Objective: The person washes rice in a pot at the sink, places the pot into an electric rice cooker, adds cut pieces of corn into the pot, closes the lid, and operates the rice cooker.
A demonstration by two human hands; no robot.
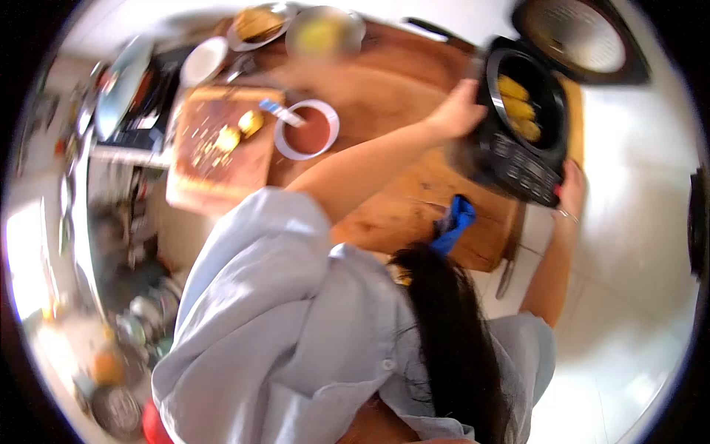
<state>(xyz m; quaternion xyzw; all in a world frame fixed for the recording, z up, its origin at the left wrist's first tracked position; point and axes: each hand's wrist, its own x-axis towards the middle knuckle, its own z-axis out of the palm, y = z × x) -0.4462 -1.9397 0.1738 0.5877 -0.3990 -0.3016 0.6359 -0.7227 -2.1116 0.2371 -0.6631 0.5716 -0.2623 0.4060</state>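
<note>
A black electric cooker (536,166) is at the upper right with its lid (580,37) raised. Several yellow pieces, like corn (521,111), lie inside its pot. My left hand (460,111) grips the left side of the cooker near the rim. On the other side, my right hand (571,186) holds the lower right corner, beside the button panel; some of its fingers are hidden. The cooker looks slightly tilted and blurred at its left edge. Whether its base touches the wooden table (377,96) cannot be seen.
A cutting board (248,163) with yellow pieces and crumbs lies at the left, beside a white bowl (325,118) of reddish liquid. Plates (285,15) stand at the back edge. A blue cloth (460,218) and a knife (506,277) are near the front; a pan (122,89) is far left.
</note>
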